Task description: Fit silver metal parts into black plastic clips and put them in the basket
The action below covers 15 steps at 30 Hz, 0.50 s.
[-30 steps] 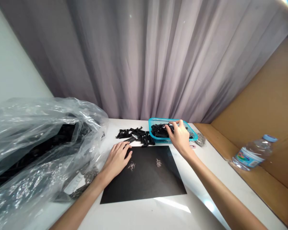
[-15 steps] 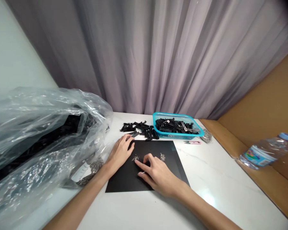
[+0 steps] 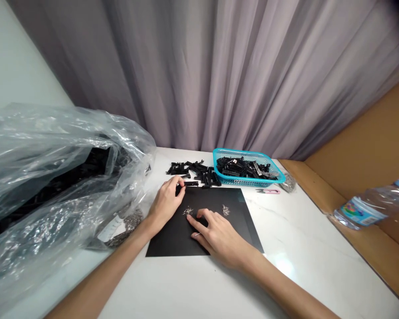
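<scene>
My left hand [image 3: 168,199] is closed in a pinch on the near end of a slim black plastic part [image 3: 190,183] at the back edge of a black mat [image 3: 173,241]. Over the mat, my right hand [image 3: 217,235] has its index finger stretched to a small pile of tiny metal pins [image 3: 188,212], touching its near edge. The thumb stands apart from that finger. A thin light sliver shows by the thumb; whether it is held I cannot make out. A second pile of pins [image 3: 225,210] lies beyond the right knuckles.
Behind the mat lie loose black plastic parts [image 3: 206,175] and a blue basket [image 3: 249,182] full of them. Pink-handled snips [image 3: 268,191] lie at right, near a water bottle [image 3: 362,210]. A large clear plastic bag [image 3: 63,221] and a labelled bag of pins [image 3: 128,226] crowd the left.
The black plastic part in my left hand has turned to lie more sideways, and the left fingers have drawn together on it. My right hand stays by the pins. The view has tilted slightly.
</scene>
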Each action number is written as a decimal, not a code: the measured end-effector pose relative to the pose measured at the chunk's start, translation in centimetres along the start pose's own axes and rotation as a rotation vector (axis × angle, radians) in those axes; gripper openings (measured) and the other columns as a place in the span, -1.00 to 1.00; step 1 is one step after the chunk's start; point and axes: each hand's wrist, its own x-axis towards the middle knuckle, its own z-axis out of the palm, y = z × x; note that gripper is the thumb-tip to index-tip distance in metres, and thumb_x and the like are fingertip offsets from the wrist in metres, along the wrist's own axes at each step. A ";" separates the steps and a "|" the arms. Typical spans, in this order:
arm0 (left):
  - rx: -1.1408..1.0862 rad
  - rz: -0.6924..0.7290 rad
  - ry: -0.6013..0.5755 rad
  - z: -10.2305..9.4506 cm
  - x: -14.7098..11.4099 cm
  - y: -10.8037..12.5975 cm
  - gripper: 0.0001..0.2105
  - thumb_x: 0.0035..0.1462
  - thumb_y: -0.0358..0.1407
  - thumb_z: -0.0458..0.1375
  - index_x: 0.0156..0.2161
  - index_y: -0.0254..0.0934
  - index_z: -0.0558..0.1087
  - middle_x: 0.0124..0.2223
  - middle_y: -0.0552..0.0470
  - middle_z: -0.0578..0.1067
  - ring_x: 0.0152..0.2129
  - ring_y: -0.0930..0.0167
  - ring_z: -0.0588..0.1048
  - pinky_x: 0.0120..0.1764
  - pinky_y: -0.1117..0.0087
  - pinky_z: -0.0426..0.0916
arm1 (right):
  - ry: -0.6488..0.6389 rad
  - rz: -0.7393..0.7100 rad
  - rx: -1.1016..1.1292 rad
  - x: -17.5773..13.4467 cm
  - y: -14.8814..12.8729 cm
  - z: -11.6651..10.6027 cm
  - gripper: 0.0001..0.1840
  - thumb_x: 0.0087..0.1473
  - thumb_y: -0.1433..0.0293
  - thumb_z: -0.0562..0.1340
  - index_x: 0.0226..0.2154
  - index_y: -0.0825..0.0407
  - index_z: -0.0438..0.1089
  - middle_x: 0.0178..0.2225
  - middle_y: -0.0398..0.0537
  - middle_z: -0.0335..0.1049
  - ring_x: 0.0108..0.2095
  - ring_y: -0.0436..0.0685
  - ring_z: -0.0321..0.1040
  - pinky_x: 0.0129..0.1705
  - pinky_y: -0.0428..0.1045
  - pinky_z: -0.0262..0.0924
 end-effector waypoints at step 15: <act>-0.600 -0.138 -0.165 1.8 -1.1 2.0 -0.48 0.35 -0.19 0.12 0.35 -0.09 0.14 -0.07 0.00 0.52 -0.18 0.34 0.68 0.04 0.20 0.55 | 0.065 0.025 0.124 -1.1 1.0 0.4 -0.66 0.43 0.37 0.10 0.18 0.01 0.36 -0.02 0.09 0.45 -0.15 0.20 0.43 -0.11 0.09 0.36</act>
